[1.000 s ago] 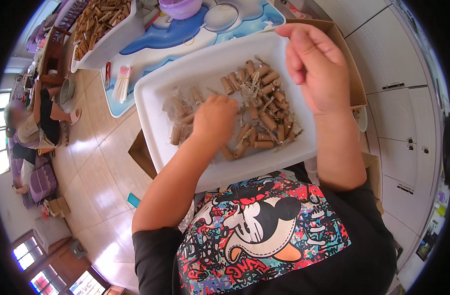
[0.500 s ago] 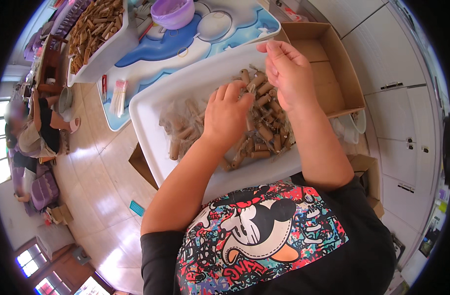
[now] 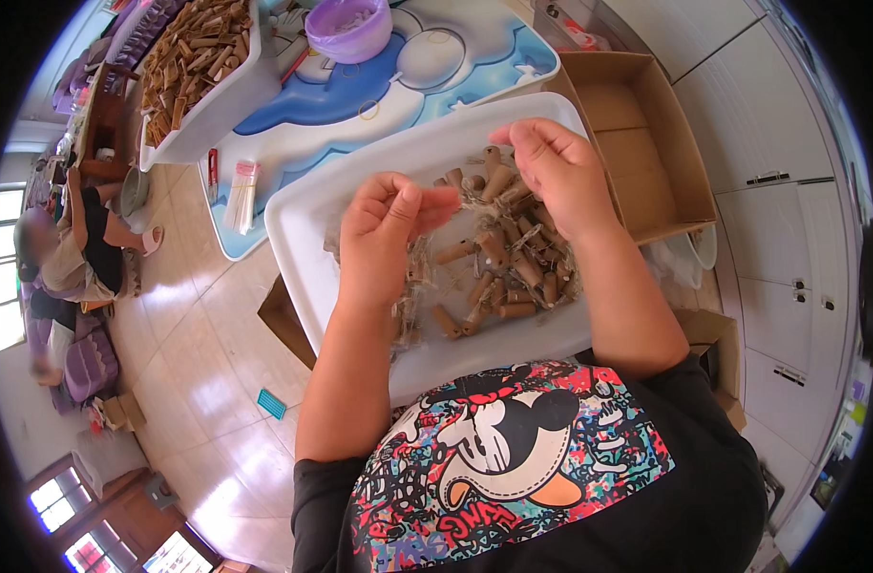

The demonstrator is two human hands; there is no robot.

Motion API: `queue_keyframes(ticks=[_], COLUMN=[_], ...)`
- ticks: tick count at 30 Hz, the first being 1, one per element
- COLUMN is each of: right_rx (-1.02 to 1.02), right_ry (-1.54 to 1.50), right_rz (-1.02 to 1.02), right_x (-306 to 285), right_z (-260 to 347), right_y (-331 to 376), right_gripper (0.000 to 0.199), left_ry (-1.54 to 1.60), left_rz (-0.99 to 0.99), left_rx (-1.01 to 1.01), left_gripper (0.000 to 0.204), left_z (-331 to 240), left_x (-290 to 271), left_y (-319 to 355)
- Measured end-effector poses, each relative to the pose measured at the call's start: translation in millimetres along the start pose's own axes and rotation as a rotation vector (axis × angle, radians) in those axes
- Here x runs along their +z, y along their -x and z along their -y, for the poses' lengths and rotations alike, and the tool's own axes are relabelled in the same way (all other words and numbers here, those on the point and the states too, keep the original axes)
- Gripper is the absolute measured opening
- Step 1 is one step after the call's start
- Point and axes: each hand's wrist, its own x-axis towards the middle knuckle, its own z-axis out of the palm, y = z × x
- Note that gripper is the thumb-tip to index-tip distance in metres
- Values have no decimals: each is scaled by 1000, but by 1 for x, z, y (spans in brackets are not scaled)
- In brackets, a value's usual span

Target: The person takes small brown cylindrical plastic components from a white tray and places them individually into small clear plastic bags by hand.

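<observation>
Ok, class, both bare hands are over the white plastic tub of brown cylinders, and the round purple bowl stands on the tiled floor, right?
No, the head view shows the purple bowl on the blue-and-white tabletop; left hand, right hand and white tub are as stated.

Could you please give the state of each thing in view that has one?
Left hand: hovering, fingers curled; grip unclear
Right hand: hovering, fingers curled; grip unclear
White tub: open, partly filled
Brown tubes: loosely piled
Large cardboard box: open
Purple bowl: open, upright
Far white bin: heaped high
Cabinet doors: shut
</observation>
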Motion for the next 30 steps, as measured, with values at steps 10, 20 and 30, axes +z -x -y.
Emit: queue_keyframes(ticks=[10, 20, 30], right_rx=[-191, -29, -302], right_ry=[269, 495, 918], right_rz=[-79, 46, 200], right_x=[3, -12, 7], right_z=[-17, -21, -5], right_y=[-12, -13, 7], right_gripper=[22, 21, 37], left_ry=[-797, -436, 103], left_rz=[-155, -28, -153], left_rx=[210, -177, -123], left_gripper=[19, 10, 11], left_z=[47, 50, 41], left_x=[23, 14, 6], left_y=[-15, -25, -26])
